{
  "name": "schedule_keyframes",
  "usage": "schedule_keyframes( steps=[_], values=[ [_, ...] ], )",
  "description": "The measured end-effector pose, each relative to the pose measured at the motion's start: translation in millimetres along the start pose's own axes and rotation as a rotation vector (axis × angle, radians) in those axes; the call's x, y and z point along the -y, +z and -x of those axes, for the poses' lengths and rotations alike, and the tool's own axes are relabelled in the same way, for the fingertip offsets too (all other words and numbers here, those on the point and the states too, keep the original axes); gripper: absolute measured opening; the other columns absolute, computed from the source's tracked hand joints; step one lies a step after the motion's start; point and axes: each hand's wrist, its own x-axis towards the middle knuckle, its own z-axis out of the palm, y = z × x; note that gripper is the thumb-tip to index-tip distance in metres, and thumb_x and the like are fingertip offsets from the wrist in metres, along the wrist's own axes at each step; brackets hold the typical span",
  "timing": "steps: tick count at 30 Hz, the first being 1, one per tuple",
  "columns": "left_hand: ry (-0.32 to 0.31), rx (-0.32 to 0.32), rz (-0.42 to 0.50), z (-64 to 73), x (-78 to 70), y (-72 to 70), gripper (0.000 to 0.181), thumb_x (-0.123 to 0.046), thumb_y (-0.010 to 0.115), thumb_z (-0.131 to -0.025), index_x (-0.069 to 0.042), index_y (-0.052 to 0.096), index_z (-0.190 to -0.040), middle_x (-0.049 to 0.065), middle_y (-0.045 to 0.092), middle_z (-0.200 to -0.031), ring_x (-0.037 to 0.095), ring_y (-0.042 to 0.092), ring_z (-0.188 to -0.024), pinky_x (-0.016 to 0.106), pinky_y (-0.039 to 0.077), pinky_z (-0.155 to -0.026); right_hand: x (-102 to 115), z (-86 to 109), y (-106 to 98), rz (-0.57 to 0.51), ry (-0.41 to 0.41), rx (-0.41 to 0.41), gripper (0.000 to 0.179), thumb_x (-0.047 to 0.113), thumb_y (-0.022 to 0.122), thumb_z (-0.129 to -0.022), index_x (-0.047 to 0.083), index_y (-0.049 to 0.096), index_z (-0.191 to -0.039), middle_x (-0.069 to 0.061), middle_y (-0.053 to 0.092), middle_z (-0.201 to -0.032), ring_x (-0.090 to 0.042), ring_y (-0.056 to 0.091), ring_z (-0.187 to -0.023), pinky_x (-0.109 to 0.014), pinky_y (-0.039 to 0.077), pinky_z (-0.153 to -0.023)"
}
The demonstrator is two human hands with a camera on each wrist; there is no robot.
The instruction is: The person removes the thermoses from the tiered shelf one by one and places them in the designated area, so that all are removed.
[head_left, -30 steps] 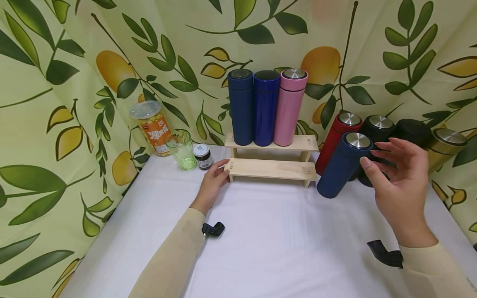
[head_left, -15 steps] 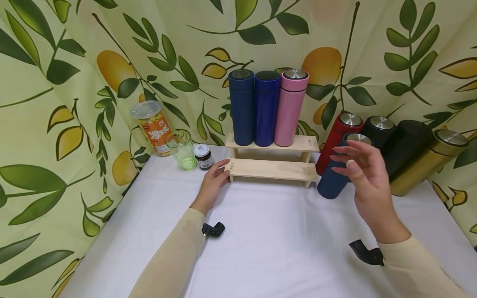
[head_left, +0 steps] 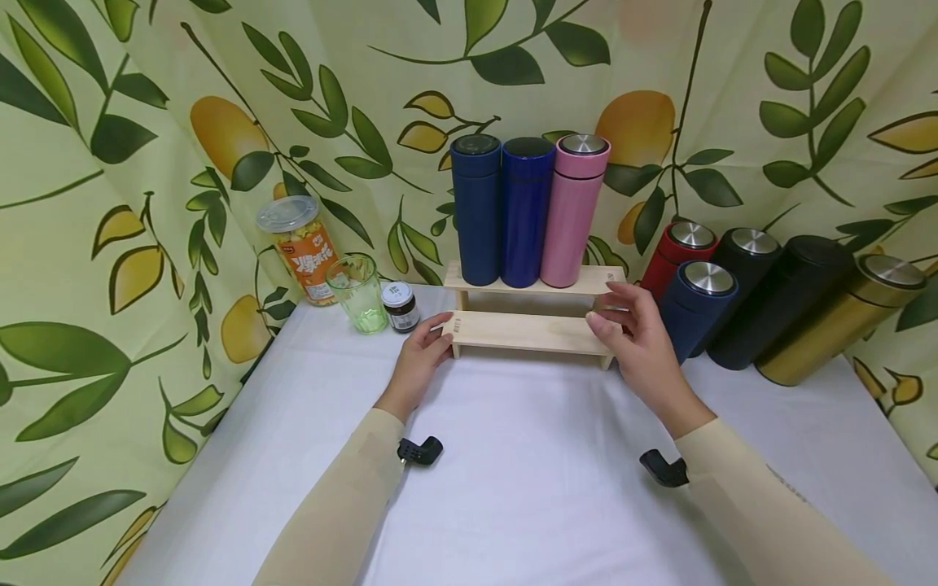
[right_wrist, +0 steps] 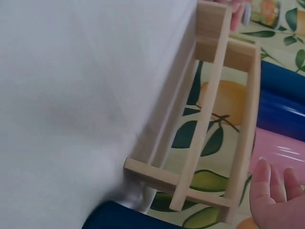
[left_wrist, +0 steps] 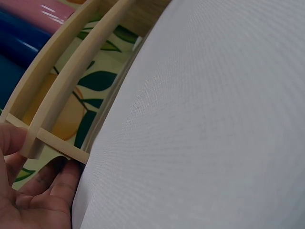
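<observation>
A two-tier wooden stand point(head_left: 528, 332) sits in the middle of the white-covered table. My left hand point(head_left: 414, 360) grips the left end of its lower board; in the left wrist view the thumb is at the board's end and the fingers are by the leg. At the stand's right end is my right hand point(head_left: 648, 352), fingers loosely bent and holding nothing. The right wrist view shows its fingertips point(right_wrist: 277, 183) near the pink bottle. On the upper board a navy vacuum bottle point(head_left: 478, 220), a glossy blue bottle point(head_left: 525, 224) and a pink bottle point(head_left: 572, 224) stand side by side.
Right of the stand are a navy bottle point(head_left: 692, 313), a red bottle point(head_left: 670, 252), two black bottles point(head_left: 795, 297) and a gold bottle point(head_left: 839, 321). Left are a snack jar point(head_left: 308, 256), a green glass point(head_left: 359, 301) and a small dark jar point(head_left: 401, 309). Patterned cloth hangs behind.
My right hand has moved left, away from the navy bottle on the right, to the stand's right end. My left hand has stayed at the stand's left end.
</observation>
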Motion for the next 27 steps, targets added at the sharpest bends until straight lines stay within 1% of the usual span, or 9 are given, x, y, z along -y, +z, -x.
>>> schedule_keyframes(
  steps=[3,7,11,13,17,20,22,24,27],
  values=[
    [-0.004,0.009,0.006,-0.6,1.2,0.0,0.045,-0.003,0.059,-0.111,-0.009,0.059,-0.155,0.023,0.052,-0.158,0.034,0.054,-0.143,0.042,0.052,-0.112,-1.9,-11.4,4.3,0.034,0.032,-0.013,0.068,0.024,0.069,-0.109,0.008,0.033,-0.165,-0.016,0.051,-0.152,-0.036,0.052,-0.138,-0.034,0.047,-0.107],
    [-0.005,0.007,0.003,-0.8,1.2,0.0,0.045,-0.004,0.059,-0.111,-0.01,0.059,-0.155,0.022,0.052,-0.158,0.033,0.055,-0.142,0.04,0.053,-0.111,0.8,-28.8,9.9,0.025,0.044,-0.04,0.075,0.027,0.075,-0.105,0.008,0.034,-0.164,-0.015,0.051,-0.153,-0.036,0.051,-0.139,-0.049,0.048,-0.115],
    [0.0,0.003,-0.001,-0.8,1.3,-0.6,0.044,-0.004,0.059,-0.111,-0.011,0.06,-0.155,0.021,0.053,-0.157,0.032,0.056,-0.141,0.04,0.054,-0.111,3.6,-46.3,15.2,0.008,0.052,-0.061,0.08,0.027,0.079,-0.103,0.006,0.033,-0.164,-0.017,0.047,-0.156,-0.037,0.049,-0.141,-0.057,0.045,-0.117],
    [0.001,0.004,-0.003,-1.1,1.6,-1.2,0.044,-0.004,0.059,-0.111,-0.011,0.06,-0.155,0.02,0.052,-0.158,0.032,0.056,-0.141,0.04,0.054,-0.111,5.8,-53.7,17.7,0.012,0.061,-0.07,0.083,0.03,0.081,-0.102,0.007,0.032,-0.165,-0.017,0.046,-0.158,-0.036,0.047,-0.142,-0.057,0.046,-0.116],
    [-0.006,0.004,-0.007,-1.4,1.9,-2.2,0.044,-0.005,0.059,-0.111,-0.013,0.06,-0.155,0.019,0.052,-0.158,0.031,0.056,-0.141,0.04,0.054,-0.111,9.8,-68.6,20.8,0.013,0.066,-0.088,0.086,0.032,0.082,-0.101,0.01,0.03,-0.166,-0.016,0.043,-0.162,-0.037,0.044,-0.145,-0.055,0.046,-0.116],
    [-0.012,0.009,-0.009,-1.4,1.3,-2.4,0.045,-0.006,0.059,-0.112,-0.013,0.059,-0.156,0.019,0.051,-0.159,0.031,0.056,-0.141,0.039,0.054,-0.11,12.6,-79.3,21.2,0.009,0.049,-0.106,0.087,0.029,0.083,-0.1,0.01,0.029,-0.166,-0.015,0.043,-0.162,-0.037,0.045,-0.145,-0.053,0.047,-0.115],
    [-0.013,0.014,-0.01,-1.3,0.7,-2.2,0.045,-0.006,0.059,-0.112,-0.013,0.059,-0.156,0.019,0.051,-0.159,0.031,0.056,-0.142,0.039,0.054,-0.11,14.6,-85.8,21.0,0.006,0.046,-0.118,0.087,0.027,0.083,-0.1,0.011,0.029,-0.166,-0.014,0.043,-0.161,-0.036,0.046,-0.145,-0.051,0.047,-0.115],
    [-0.012,0.014,-0.013,-1.3,0.5,-1.9,0.045,-0.006,0.059,-0.112,-0.013,0.058,-0.157,0.019,0.051,-0.159,0.03,0.056,-0.142,0.039,0.054,-0.11,16.5,-91.4,20.9,0.006,0.051,-0.128,0.087,0.026,0.084,-0.099,0.011,0.03,-0.166,-0.014,0.043,-0.16,-0.033,0.047,-0.144,-0.05,0.047,-0.117],
    [-0.011,-0.001,-0.016,-1.2,0.4,-0.5,0.044,-0.006,0.06,-0.112,-0.013,0.06,-0.155,0.019,0.052,-0.157,0.031,0.057,-0.14,0.039,0.054,-0.11,19.5,-99.1,20.3,0.009,0.076,-0.131,0.089,0.026,0.085,-0.099,0.014,0.029,-0.167,-0.012,0.042,-0.162,-0.031,0.048,-0.145,-0.048,0.046,-0.118]
  ],
)
